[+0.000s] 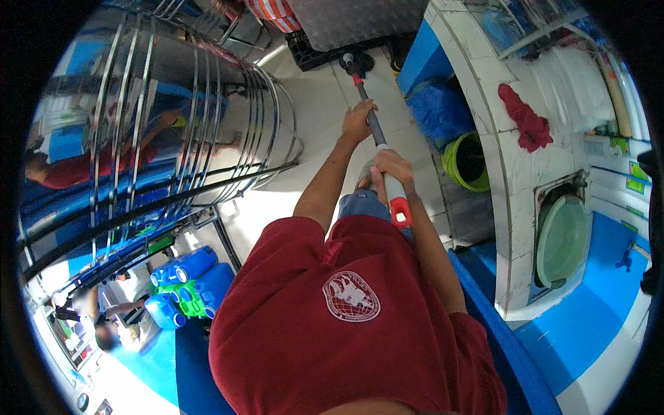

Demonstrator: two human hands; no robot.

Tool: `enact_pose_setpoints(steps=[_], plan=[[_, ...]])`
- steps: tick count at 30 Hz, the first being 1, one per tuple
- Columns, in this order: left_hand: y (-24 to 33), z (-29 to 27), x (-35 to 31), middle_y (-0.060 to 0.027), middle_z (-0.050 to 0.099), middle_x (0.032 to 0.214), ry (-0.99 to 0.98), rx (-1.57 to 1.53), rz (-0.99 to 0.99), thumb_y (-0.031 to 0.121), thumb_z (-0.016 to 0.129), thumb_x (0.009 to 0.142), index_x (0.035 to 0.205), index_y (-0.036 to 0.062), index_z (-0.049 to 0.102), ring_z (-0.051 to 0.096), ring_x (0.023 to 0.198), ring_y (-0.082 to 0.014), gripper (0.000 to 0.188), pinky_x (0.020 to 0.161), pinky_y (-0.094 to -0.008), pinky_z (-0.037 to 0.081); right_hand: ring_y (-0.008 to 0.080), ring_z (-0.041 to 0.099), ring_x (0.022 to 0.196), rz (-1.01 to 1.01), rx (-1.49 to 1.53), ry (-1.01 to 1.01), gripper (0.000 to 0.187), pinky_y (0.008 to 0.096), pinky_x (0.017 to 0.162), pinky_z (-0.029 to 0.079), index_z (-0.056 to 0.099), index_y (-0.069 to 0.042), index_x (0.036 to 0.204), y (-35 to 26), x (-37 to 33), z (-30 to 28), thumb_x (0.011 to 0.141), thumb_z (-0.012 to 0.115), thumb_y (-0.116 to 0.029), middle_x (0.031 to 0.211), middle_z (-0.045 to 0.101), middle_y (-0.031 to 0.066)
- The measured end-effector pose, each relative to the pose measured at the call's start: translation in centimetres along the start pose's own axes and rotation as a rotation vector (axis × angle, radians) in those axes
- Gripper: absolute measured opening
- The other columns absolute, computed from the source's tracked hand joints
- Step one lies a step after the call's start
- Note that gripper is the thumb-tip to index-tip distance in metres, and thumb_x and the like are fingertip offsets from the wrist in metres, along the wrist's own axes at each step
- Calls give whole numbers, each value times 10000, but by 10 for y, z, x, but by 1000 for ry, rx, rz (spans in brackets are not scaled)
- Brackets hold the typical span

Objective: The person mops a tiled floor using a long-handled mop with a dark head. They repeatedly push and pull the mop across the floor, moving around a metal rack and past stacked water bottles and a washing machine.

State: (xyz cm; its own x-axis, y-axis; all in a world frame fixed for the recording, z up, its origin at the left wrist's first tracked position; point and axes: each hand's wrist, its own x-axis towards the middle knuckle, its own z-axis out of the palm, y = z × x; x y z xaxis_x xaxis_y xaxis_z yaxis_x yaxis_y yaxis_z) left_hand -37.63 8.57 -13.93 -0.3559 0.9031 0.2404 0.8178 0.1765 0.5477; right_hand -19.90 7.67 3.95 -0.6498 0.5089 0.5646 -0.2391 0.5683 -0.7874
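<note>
Metal bars (187, 138): one set, at the left; the bars overlap too much to count.
Tiled desk (477, 76): one, white, at the right.
Long pole (375, 128): one, grey and white, slanting from the waist to the floor (318, 114) ahead.
Pole handling: probably light and stiff; the smooth shaft could slip if wet; unlikely to be fragile.
Pole hold: best taken two-handed, one hand low on the grey length, one on the white upper length.
Blue containers (194, 263): at least three, stacked at the left with green ones; overlap prevents a full count.
Green basin (561, 238): one, tilted, in the desk recess.
Yellow-green bucket (453, 162): one, beneath the desk.
Red cloth (524, 117): one, crumpled, on the desk; looks soft.
Hands: two. Left hand (358, 121) wrapped round the grey length; right hand (394, 168) gripping the white length nearer the body.
Black head (364, 66): one, at the pole's far end, low by the floor; underside hidden.
Red end cap (400, 212): one, at the near end.
</note>
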Motion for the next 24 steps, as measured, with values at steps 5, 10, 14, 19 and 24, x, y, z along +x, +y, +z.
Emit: enact_pose_setpoints(steps=[5,10,14,19,24], plan=[[38,-20,37,-77,622,847,12,-459,170,162,703,698,842,125,570,607,837,-297,199,696,-415,460,290,618,644,192,-103,80,51,348,657,498,592,-15,722,-96,60,-60,740,638,-27,715,626,118],[102,-13,5,-47,538,619,-202,-588,369,240,705,686,671,155,521,582,618,-291,203,560,-416,419,197,527,466,125,158,64,178,353,503,475,528,-63,659,-164,83,-99,749,655,-149,548,542,70],[91,-12,-6,-26,546,615,-504,-543,360,210,764,535,763,216,563,583,644,-288,304,580,-431,414,187,536,454,191,206,134,246,342,503,489,510,-76,620,-158,94,-85,761,696,-151,520,536,62],[70,-4,2,-28,566,655,-409,-425,404,221,766,551,746,208,551,592,668,-283,290,590,-419,429,205,562,475,134,278,181,286,350,516,509,502,-68,590,-135,87,-75,730,746,-120,534,545,58],[25,1,5,-37,583,713,-399,-382,377,229,745,604,750,190,562,600,735,-285,237,649,-417,451,243,581,514,72,194,107,227,391,554,524,507,-64,596,-110,44,-50,678,712,-8,565,567,73]])
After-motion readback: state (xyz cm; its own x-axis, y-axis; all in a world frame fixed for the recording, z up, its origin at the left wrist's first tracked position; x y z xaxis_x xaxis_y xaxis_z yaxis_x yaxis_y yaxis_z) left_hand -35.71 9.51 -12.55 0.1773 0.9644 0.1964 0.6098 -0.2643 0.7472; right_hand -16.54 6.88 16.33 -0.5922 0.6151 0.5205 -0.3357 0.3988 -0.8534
